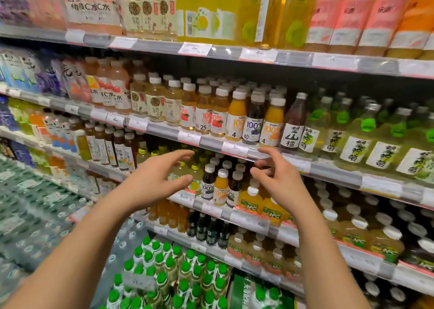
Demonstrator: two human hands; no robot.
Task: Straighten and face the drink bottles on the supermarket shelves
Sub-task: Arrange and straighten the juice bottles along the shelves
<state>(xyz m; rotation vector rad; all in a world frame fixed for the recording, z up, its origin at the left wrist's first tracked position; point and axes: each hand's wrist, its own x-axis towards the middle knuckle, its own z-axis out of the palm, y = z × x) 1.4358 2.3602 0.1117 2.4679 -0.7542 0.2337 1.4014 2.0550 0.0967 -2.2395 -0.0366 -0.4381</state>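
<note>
Both my hands are raised in front of the third shelf. My left hand [157,179] has its fingers spread and loosely bent, holding nothing. My right hand [278,179] is the same, just under the shelf edge [234,147]. Between them stand small juice bottles: a dark one [207,183], an orange one [221,186] and another dark one [234,187]. Neither hand touches a bottle. Above, a row of 100% juice bottles [236,118] faces forward.
Pale green drink bottles [357,135] fill the shelf to the right. Orange NFC juice bottles [252,201] stand below my right hand. Green-capped bottles [164,268] are stacked low in front. Packs of water [35,203] lie at the left.
</note>
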